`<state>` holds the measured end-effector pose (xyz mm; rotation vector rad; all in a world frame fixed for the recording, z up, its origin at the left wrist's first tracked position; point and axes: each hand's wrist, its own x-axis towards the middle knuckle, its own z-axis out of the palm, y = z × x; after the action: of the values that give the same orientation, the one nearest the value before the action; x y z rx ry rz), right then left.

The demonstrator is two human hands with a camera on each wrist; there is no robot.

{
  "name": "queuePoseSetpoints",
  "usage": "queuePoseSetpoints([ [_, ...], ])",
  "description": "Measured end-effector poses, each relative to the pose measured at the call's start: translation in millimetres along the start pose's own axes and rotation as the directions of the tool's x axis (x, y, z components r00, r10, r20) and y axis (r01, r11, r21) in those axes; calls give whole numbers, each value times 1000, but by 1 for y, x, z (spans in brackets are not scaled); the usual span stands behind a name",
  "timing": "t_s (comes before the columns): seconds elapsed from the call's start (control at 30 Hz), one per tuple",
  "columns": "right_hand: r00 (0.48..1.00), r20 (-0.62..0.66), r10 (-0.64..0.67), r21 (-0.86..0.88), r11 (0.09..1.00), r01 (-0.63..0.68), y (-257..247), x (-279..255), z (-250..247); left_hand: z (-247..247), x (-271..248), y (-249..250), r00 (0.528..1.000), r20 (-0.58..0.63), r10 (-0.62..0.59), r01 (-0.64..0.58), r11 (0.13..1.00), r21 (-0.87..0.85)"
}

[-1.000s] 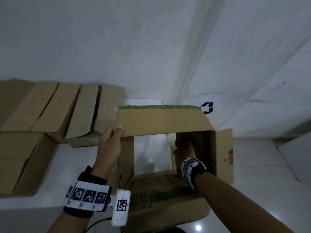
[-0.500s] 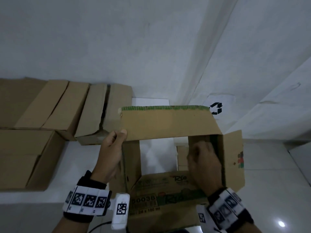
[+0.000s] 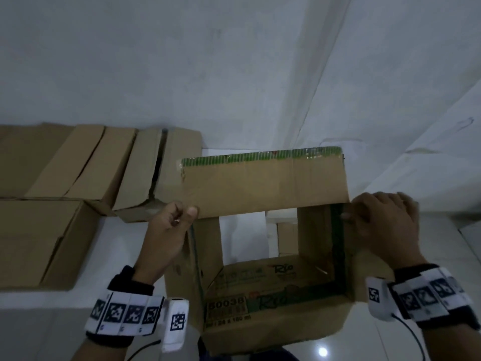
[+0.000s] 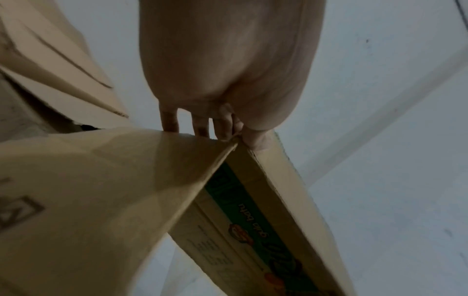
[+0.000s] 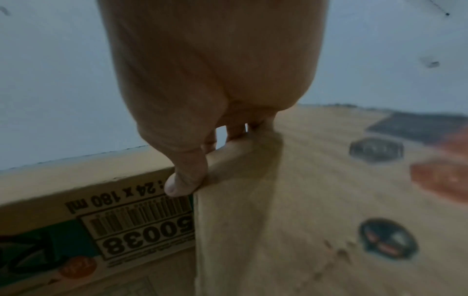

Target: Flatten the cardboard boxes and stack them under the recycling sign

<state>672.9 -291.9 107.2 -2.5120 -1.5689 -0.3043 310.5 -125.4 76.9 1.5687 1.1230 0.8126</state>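
Note:
I hold up an open printed cardboard box (image 3: 263,188), an empty tube with its flaps out, so the floor shows through it. My left hand (image 3: 169,225) pinches the box's far left corner, thumb on the top flap. In the left wrist view the left hand's fingers (image 4: 200,128) curl over that corner of the box (image 4: 126,190). My right hand (image 3: 382,225) grips the far right corner over the side flap. The right wrist view shows the right hand's thumb (image 5: 187,176) pressed on the box (image 5: 278,210) edge by the barcode. The recycling sign is hidden from view.
Several closed brown boxes (image 3: 78,173) stand against the white wall at the left, one larger box (image 3: 39,241) nearer me. A room corner (image 3: 322,100) runs up behind the held box. White tiled floor (image 3: 455,282) lies to the right and below.
My right hand came out of the box's inside and now grips its far right corner from outside. The left hand kept its hold. The sign dropped out of sight behind the box.

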Motion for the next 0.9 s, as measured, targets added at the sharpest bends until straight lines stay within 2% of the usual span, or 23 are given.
queuePoseSetpoints([
  [0.13, 991, -39, -126, -55, 991, 124, 13, 10, -28, -1, -1, 1, 991, -97, 91, -66, 969, 238],
  [0.2, 984, -47, -171, -60, 984, 168, 10, 11, -37, -7, -6, -4, 990, -107, 91, -46, 931, 362],
  [0.27, 983, -9, -181, -42, 983, 181, -2, 11, -41, -17, -11, -17, 992, -94, 83, -38, 910, 412],
  [0.33, 984, 59, -167, -12, 986, 168, -20, 8, -41, -29, -16, -36, 993, -104, 57, -10, 913, 409],
  [0.5, 978, 172, -116, 23, 993, 114, -84, -11, -21, -79, -22, -91, 990, -119, -72, 101, 960, 262],
  [0.63, 949, 299, -101, -35, 993, 116, -135, -36, 7, -120, -31, -126, 988, -39, -151, 156, 958, 240],
  [0.77, 895, 442, -53, -27, 997, 72, -175, -78, 47, -154, -42, -159, 959, 95, -267, 247, 952, 183],
  [0.83, 870, 492, -30, 27, 999, 19, -193, -102, 72, -170, -47, -175, 948, 134, -290, 264, 947, 181],
  [0.9, 842, 538, 31, 157, 978, -137, -209, -123, 99, -181, -51, -192, 939, 148, -309, 279, 941, 191],
])
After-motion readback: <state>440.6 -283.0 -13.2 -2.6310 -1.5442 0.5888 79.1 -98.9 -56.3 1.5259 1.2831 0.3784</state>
